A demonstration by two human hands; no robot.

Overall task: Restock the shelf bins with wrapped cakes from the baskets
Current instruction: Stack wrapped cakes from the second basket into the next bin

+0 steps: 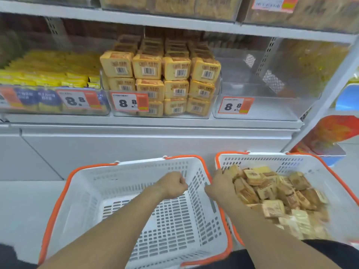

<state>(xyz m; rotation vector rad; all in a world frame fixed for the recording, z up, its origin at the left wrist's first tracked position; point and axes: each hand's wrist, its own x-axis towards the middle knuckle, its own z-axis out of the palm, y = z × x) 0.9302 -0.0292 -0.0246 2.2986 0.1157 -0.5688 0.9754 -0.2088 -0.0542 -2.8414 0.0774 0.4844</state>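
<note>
1. Head view, overview: two white baskets with orange rims stand on the floor below a shelf of clear bins.
2. Progress, done: the middle bin is packed with stacked wrapped cakes several layers high, and the left basket shows only its slotted bottom, so one load appears finished.
3. Progress, left: the right bin, behind an 8.8 price tag, holds nothing visible, while the right basket carries a loose heap of cakes. By this evidence, roughly half the restocking remains.
4. Left hand: the forearm reaches forward over the left basket; the hand hangs above its far right corner. The fingers are curled into a loose fist, and nothing is seen inside it.
5. Right hand: the forearm crosses the near left rim of the right basket, and the hand lies against the left edge of the heap. The fingertips are hidden among the wrappers, so whether they are clamped on a cake cannot be told.
6. Other stock: the left bin contains yellow packets; the upper shelf carries further bins, blurred.
7. Judged step: picking up cakes from the right basket for the right bin.
</note>
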